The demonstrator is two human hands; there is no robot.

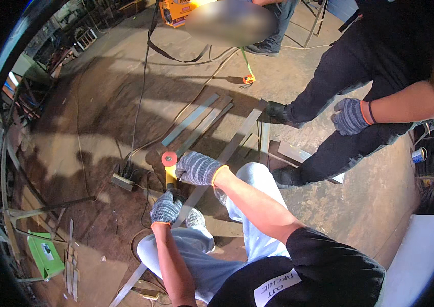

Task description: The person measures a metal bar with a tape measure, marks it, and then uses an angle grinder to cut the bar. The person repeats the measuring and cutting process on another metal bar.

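Both my hands wear grey knitted gloves with orange cuffs. My left hand (166, 206) is wrapped round the rear of a yellow angle grinder (170, 176). A red disc (169, 159) sits at the tool's far end, its face up. Beside the disc, my right hand (198, 168) is closed at the grinder's head; its fingertips are partly hidden. Under the hands and between my knees runs a long flat metal bar (238, 137), slanting from the far right to the near left. Shorter flat bars (190, 119) lie on the floor beyond the grinder.
A co-worker's gloved hand (352, 116) rests by their knee at the right, boots close to the bars. A power strip (122, 182) and cables lie left. Farther off are an orange tape measure (248, 79) and a yellow-orange machine (174, 14). A green box (46, 256) stands lower left.
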